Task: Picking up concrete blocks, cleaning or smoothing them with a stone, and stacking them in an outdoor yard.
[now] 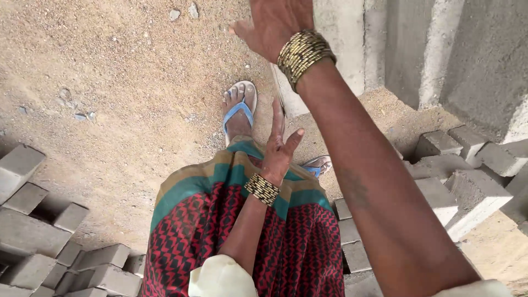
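The left hand [279, 144] hangs open over the patterned skirt [220, 225], fingers spread, holding nothing. The right hand [272, 22] is raised and open too, palm down, near the grey block wall [440, 49], not touching it that I can see. A foot in a blue sandal [240, 110] stands on the sandy ground [110, 82]. Grey paving blocks [462, 181] lie heaped at the ground's right edge, more blocks [38, 220] at its left.

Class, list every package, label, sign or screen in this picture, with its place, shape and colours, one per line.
None in view: no package, label, sign or screen.
Only grey concrete blocks lie around on sandy ground.
Both hands, left and right, are open and hold nothing.
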